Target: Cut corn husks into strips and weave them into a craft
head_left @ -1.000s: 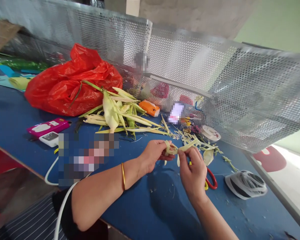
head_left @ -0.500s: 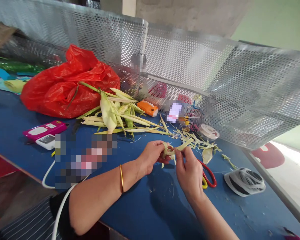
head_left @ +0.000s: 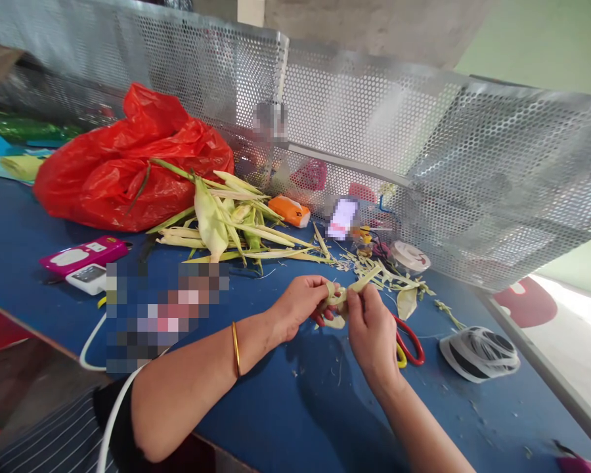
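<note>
Between my hands is a pale green corn husk strip (head_left: 363, 280), looped and folded over itself. My left hand (head_left: 305, 303), with a gold bangle on the wrist, pinches the looped end. The strip's other part is gripped between the thumb and fingers of my right hand (head_left: 372, 328), its free end sticking up past the fingertips. Just right of that hand lie scissors with red and yellow handles (head_left: 414, 341), partly hidden behind it. A pile of corn husks (head_left: 211, 223) rests beyond my left forearm, with husk scraps (head_left: 369, 266) scattered behind my hands.
A red plastic bag (head_left: 128, 164) stands at the back left beside the husks. Nearby are an orange tissue pack (head_left: 289, 211), a lit phone (head_left: 342, 219), a tape roll (head_left: 410, 256) and a wrapped black-and-white bundle (head_left: 480, 353). A perforated metal screen (head_left: 354, 112) borders the blue table (head_left: 256, 407).
The husk strip's loop has turned and looks tighter between my fingers. Both hands stay close together, still gripping it. The view has shifted slightly.
</note>
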Available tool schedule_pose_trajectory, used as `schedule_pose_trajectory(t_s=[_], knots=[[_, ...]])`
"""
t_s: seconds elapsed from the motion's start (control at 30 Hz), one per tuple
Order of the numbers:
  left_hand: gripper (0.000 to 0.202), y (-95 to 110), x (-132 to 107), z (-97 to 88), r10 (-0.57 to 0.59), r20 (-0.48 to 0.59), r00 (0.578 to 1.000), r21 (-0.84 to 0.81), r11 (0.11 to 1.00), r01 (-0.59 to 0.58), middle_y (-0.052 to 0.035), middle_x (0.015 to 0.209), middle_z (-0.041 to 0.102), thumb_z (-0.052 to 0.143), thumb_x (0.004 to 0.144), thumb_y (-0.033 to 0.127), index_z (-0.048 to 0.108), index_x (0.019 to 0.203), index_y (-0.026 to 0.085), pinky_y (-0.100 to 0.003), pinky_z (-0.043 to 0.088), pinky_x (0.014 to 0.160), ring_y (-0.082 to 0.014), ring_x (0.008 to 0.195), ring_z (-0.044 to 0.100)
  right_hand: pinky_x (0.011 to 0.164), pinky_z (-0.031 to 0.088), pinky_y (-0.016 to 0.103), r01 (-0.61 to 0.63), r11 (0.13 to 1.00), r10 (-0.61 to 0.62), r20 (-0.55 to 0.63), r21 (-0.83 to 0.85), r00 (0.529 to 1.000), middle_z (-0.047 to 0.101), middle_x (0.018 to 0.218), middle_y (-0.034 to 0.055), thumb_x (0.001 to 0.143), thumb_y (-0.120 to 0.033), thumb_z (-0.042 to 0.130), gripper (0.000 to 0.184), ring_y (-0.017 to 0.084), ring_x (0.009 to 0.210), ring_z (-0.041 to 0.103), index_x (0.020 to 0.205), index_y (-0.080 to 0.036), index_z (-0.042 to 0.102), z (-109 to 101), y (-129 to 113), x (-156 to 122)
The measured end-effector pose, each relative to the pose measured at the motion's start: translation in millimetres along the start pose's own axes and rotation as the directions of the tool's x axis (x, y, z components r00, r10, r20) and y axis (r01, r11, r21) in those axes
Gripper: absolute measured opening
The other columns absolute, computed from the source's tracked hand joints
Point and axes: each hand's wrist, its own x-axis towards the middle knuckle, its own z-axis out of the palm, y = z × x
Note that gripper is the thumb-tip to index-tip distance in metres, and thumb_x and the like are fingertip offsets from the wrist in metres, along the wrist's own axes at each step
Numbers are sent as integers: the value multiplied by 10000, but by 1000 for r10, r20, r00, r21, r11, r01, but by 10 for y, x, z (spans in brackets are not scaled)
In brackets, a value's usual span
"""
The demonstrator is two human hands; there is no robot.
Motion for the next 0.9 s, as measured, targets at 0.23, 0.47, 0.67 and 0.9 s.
schedule_pose_trajectory(t_s=[0.23,0.47,0.67,0.9], knots=[[134,-22,19,-5,29,-12,1000,-70,997,-30,8,626,573,610,819,272,602,763,151,-188,419,442,-84,518,550,444,358,249,-263,880,249,88,396,964,503,520,-49,887,-481,510,323,132,449,468,682,-240,442,62,-1,6],[142,-4,8,-34,13,20,1000,-121,993,-10,6,651,570,642,819,271,630,786,133,-188,403,448,-73,521,537,414,411,240,-502,626,400,306,597,864,541,460,-53,756,-489,665,325,122,400,497,648,-212,535,121,0,33],[265,3,-20,-39,-56,161,985,-71,995,68,-26,717,616,707,778,360,689,862,110,-210,428,492,-87,570,554,390,381,206,-535,550,423,339,641,840,557,459,-52,671,-435,717,284,94,380,486,652,-180,594,91,33,75],[251,20,26,-91,-68,119,991,-178,980,89,-31,677,621,714,771,352,720,826,107,-179,361,476,-70,566,533,393,394,227,-598,574,365,479,559,798,608,526,-29,682,-517,718,419,107,388,490,864,-147,641,-24,-51,101]])
